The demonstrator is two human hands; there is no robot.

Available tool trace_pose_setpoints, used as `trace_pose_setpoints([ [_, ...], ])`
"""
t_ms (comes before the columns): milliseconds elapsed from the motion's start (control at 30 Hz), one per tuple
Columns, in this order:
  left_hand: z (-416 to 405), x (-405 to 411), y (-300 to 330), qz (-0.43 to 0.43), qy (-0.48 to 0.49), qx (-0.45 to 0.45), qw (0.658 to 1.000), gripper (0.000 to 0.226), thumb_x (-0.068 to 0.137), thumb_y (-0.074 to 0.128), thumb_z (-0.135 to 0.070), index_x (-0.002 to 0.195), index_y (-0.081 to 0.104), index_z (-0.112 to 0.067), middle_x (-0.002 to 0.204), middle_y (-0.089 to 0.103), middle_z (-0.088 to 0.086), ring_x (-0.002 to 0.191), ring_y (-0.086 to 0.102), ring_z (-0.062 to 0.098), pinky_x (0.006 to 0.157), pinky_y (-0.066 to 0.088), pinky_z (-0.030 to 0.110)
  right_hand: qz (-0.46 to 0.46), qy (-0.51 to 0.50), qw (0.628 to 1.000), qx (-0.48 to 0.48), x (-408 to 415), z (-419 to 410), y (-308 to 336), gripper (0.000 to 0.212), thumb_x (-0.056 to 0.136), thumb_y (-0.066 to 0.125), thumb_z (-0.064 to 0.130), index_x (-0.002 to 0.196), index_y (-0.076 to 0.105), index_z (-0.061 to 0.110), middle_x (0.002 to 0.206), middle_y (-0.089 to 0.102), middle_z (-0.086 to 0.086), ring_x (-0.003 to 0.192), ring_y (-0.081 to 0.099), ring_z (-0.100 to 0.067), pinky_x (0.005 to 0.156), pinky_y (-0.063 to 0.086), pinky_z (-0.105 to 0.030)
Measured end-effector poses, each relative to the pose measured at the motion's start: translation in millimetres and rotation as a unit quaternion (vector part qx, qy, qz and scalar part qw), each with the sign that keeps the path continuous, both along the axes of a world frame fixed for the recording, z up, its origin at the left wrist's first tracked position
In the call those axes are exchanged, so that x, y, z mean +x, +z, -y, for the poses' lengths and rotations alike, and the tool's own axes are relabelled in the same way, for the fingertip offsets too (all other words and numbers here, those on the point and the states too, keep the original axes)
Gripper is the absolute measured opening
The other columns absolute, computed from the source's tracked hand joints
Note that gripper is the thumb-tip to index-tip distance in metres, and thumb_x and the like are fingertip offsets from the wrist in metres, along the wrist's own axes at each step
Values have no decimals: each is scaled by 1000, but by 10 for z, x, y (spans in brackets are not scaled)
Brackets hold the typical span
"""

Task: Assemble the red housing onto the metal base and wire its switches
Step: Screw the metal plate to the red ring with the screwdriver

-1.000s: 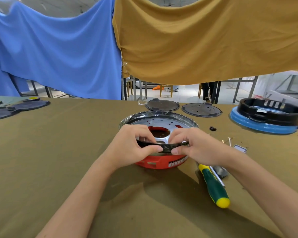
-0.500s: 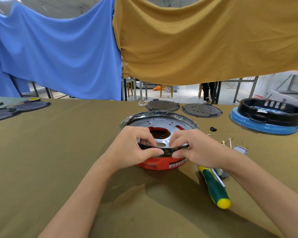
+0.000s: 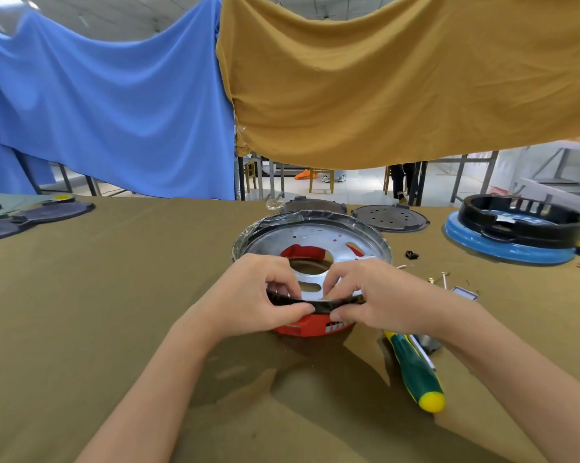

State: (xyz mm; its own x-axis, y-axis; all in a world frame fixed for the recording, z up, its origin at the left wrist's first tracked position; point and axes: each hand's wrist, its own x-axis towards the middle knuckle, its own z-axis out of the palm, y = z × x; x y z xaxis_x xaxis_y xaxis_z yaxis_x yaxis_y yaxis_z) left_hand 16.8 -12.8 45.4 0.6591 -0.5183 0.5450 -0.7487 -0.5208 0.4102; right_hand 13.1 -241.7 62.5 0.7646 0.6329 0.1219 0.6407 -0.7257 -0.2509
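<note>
Both hands, left hand [image 3: 248,297] and right hand [image 3: 379,295], pinch the metal base [image 3: 315,237] near rim, apparently hiding most of the red housing [image 3: 310,325].

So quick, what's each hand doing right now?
Left hand: pinches the near rim of the metal base, thumb outside, fingers inside.
Right hand: pinches the same rim beside it.

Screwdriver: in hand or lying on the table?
On the table. The green-handled screwdriver lies flat beside the right hand; both hands pinch the metal base rim.
</note>
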Motion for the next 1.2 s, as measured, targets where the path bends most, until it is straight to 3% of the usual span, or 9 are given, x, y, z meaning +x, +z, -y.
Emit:
trace_pose_setpoints([
  [167,15,-24,20,14,6,21,1000,15,75,77,-40,66,70,-30,63,54,-14,61,55,12,55,42,21,16,-5,1000,13,6,-1,-1,14,92,68,29,100,78,23,107,59,20,97,54,-1,86,45,-21],
  [333,49,-52,29,17,17,53,998,16,76,73,-44,70,72,-29,62,52,-16,63,55,11,55,47,30,14,1,1000,21,26,11,4,14,91,69,27,101,78,23,102,56,26,102,47,3,81,38,-7],
  [633,79,-76,33,3,25,127,992,23,78,67,-50,88,77,-32,80,59,-14,76,55,7,67,50,39,1,14,999,47,33,24,-17,11,89,72,23,97,80,23,101,58,24,101,50,7,82,36,-3],
  [800,104,-85,27,20,30,141,989,25,79,65,-50,86,77,-28,82,60,-11,74,56,10,66,50,41,-20,-3,993,115,43,76,-39,6,84,77,22,88,80,25,97,65,21,97,56,3,79,39,-5],
  [1000,96,-67,16,14,26,138,990,16,82,74,-43,79,74,-27,77,54,-14,72,51,7,65,49,41,-19,8,998,64,34,28,-24,8,88,72,24,92,80,25,99,60,23,96,55,2,82,43,-11],
  [1133,106,-62,16,18,29,145,989,26,83,68,-50,76,73,-25,73,49,-19,69,47,1,65,49,39,-13,8,999,30,27,11,4,9,90,70,26,90,79,22,98,56,24,93,54,1,81,45,-19],
  [1200,122,-66,15,12,33,143,989,40,84,57,-60,76,74,-25,74,53,-15,70,50,5,64,48,40,-9,8,1000,27,27,8,1,10,90,70,26,91,79,21,100,57,22,92,56,-2,82,47,-23],
])
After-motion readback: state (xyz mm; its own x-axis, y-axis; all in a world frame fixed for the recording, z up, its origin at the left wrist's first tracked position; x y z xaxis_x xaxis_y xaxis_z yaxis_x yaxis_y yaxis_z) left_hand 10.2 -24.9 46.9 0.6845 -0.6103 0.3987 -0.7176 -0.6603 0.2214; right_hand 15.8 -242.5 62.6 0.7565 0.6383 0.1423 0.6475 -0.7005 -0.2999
